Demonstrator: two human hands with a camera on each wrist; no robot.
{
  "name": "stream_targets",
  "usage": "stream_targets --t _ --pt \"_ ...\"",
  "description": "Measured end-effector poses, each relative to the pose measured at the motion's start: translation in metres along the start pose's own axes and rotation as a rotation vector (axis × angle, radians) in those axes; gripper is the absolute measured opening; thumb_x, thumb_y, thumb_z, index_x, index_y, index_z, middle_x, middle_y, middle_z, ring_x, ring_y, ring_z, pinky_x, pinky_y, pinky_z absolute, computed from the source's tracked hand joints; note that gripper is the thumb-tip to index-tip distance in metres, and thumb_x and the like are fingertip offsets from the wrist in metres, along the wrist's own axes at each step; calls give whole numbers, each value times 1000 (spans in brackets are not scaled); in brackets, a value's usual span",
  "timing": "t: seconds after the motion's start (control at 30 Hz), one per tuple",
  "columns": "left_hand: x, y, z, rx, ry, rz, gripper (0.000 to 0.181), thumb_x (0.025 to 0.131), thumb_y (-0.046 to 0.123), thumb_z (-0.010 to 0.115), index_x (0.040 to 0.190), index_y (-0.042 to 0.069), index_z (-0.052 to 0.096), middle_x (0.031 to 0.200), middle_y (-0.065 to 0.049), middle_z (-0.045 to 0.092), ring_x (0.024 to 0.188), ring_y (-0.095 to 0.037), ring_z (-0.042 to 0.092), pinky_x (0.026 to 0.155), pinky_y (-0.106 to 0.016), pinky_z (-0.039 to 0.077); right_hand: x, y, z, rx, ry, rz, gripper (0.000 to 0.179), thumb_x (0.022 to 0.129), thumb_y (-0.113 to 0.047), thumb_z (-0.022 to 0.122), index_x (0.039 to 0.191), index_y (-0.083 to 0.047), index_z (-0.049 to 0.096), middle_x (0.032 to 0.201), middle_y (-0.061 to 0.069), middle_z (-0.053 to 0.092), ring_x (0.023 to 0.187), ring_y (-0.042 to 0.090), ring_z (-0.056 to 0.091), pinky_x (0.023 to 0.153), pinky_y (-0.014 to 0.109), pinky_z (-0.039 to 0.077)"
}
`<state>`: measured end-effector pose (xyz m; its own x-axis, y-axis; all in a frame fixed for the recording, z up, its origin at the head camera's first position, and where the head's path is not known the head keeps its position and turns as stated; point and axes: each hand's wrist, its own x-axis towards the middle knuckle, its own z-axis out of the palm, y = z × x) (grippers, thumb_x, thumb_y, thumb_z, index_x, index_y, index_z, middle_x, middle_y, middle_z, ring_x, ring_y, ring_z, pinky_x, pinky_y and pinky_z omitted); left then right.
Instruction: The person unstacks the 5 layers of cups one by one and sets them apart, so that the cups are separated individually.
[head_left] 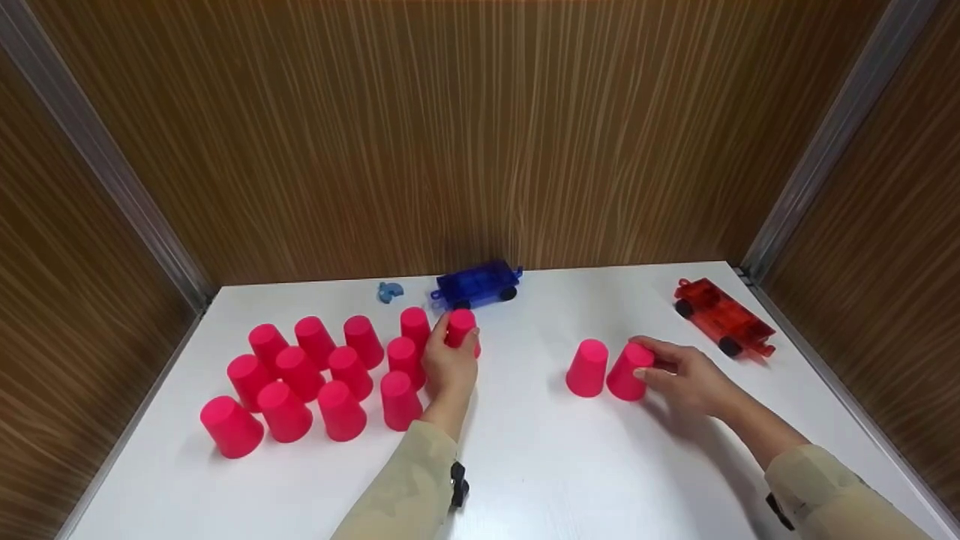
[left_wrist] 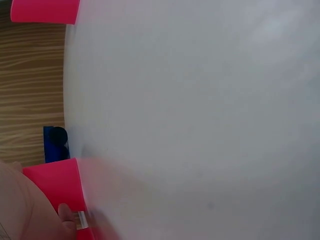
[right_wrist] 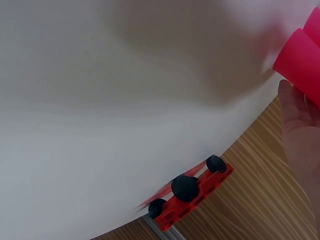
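My left hand (head_left: 451, 367) grips an upside-down pink cup (head_left: 462, 327) at the right end of a group of pink cups. Its thumb and fingers also show around that cup in the left wrist view. To the right, my right hand (head_left: 694, 377) pinches another inverted pink cup (head_left: 630, 371) between thumb and fingers. Just left of this one stands a pink cup (head_left: 587, 367) that no hand touches. The right wrist view shows the held cup (right_wrist: 300, 62) at its right edge, with part of a second cup behind it.
Several inverted pink cups (head_left: 285, 411) stand in rows on the left of the white table (head_left: 517, 465). At the back are a blue toy car base (head_left: 478, 285) and a small light-blue piece (head_left: 389, 292). A red toy car base (head_left: 724, 316) lies at the right edge. Wood-grain panels (head_left: 480, 135) enclose the table.
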<state>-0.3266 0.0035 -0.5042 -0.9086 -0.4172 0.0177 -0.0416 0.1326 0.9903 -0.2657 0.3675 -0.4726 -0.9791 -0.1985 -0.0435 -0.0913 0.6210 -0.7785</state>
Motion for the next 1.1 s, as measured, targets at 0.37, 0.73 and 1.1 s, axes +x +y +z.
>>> stream_targets --t 0.37,0.73,1.1 --pt "-5 11 -3 58 -6 57 75 93 19 84 159 11 49 161 -12 51 151 -33 43 116 -45 45 -2 -2 1 42 -4 16 68 101 -25 75 161 -10 46 146 20 59 134 41 57 91 25 58" --pt "-27 47 2 27 -71 302 73 94 22 84 158 16 51 160 -9 51 152 -29 42 116 -42 45 -2 -3 -1 31 2 25 71 100 -28 76 162 -11 45 147 20 58 133 41 56 91 28 59" --pt "-48 51 24 70 -352 373 68 93 25 85 154 17 57 153 -4 59 142 -26 54 110 -45 52 -1 -4 0 40 -16 40 73 99 -33 77 162 -14 45 145 17 59 132 39 56 93 34 59"
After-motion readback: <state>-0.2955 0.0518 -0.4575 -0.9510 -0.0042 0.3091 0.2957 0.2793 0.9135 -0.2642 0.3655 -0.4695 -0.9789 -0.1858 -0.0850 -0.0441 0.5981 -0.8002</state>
